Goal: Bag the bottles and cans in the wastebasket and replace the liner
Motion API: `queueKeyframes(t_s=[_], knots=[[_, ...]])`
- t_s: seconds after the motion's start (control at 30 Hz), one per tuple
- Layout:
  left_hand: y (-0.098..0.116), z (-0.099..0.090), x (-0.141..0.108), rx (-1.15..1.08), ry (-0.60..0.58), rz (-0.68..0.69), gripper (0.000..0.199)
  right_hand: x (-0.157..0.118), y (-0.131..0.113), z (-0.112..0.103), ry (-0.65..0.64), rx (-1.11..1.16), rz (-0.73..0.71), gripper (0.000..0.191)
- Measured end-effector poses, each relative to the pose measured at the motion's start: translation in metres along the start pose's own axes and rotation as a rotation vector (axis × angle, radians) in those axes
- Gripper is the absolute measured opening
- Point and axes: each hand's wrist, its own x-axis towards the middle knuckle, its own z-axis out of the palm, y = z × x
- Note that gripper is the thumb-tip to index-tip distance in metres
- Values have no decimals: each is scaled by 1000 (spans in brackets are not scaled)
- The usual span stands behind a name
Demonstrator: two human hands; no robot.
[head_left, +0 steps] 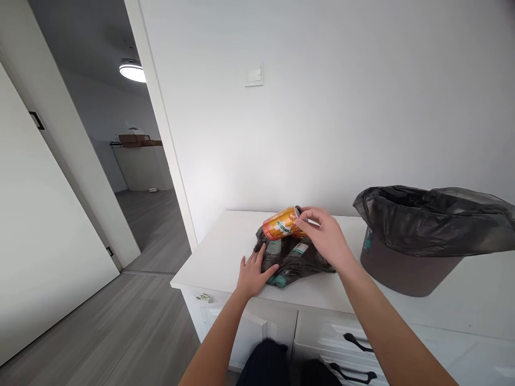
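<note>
Orange metal shows in your right hand (322, 236): a Mirinda can (279, 222), its right end pinched between thumb and fingers, its left end tilted lower. It is over the back part of a black plastic bag (308, 265), toward the back edge of the white counter (213, 254). More orange shows under its right end; whether that is a second can, you cannot tell from this view.

Your left hand (253, 273) is spread wide, palm down on the bag's left side, near the counter's front edge and its left front corner. Two bottles (298, 251) show against the dark plastic, with something teal (278, 280) at the front.

You seem to be at the step of handling the can at the bag, one hand steadying while the other holds. The next move calls for a firm pinch and light left pressure, so the thin plastic does not drag and the bottles do not roll to the front edge. Farther right on the counter, well apart from the can, stands a bin (402, 271) with a black liner (434, 228).
</note>
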Motion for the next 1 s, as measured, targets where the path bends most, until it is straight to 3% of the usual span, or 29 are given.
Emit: queueKeyframes(t_s=[0.1,0.2,0.33,0.4,0.47,0.57,0.8,0.9,1.0], knots=[[2,2,-1,49,-25,-5,76,19,-15,30,-58,22,-126,20],[0,3,-2,62,-22,-13,73,38,-19,103,-144,-25,-205,17],[-8,1,-5,70,-67,34,61,41,-30,206,-429,-76,-151,5],[-12,2,-6,12,-71,50,67,33,-40,238,-544,-96,-109,1],[-16,5,-5,-93,-46,11,77,24,-51,256,-613,-108,-90,6],[-20,15,-1,-199,-24,-61,82,15,-63,266,-674,-131,-85,11],[-34,36,8,-206,14,-41,79,9,-68,267,-695,-153,-109,8],[-41,39,6,-199,31,-30,76,9,-76,250,-688,-96,-130,4],[-43,38,2,-112,37,4,68,3,-79,211,-576,97,-166,6]])
